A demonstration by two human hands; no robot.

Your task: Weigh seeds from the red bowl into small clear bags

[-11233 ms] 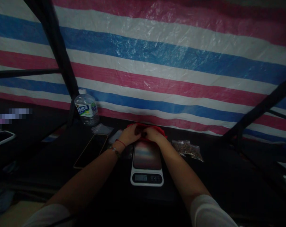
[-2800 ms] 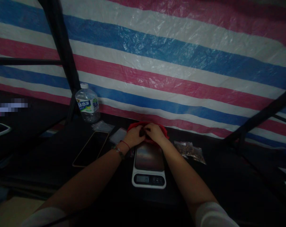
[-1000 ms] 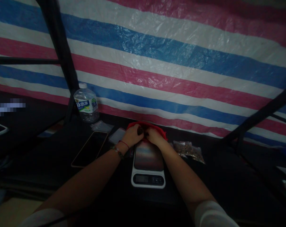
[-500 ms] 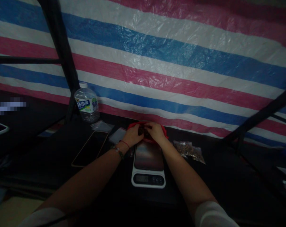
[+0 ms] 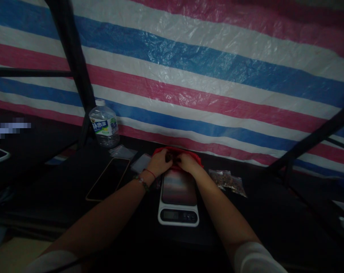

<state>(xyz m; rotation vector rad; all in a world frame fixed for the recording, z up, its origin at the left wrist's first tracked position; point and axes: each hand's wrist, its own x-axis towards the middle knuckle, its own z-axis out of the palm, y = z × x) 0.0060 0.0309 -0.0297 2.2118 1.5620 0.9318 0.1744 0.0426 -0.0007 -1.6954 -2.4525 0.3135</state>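
Both hands work at the mouth of a red plastic bag just behind a kitchen scale. My left hand, with a red cord and a beaded bracelet at the wrist, has its fingers curled around a small dark thing whose kind is too dim to tell. Facing it, my right hand dips its bent fingers into the bag, fingertips pinched; what they hold is hidden. The scale has a white body and a shiny plate with nothing on it. Small filled zip bags lie right of the hands.
Clear flat bags and a phone lie left of the scale. A clear plastic bottle stands behind them near a dark metal post. A striped plastic sheet hangs behind the black table.
My right hand has shifted slightly down and its fingers have drawn closer together. More of the red bag's back rim shows. My left hand stays nearly in place.
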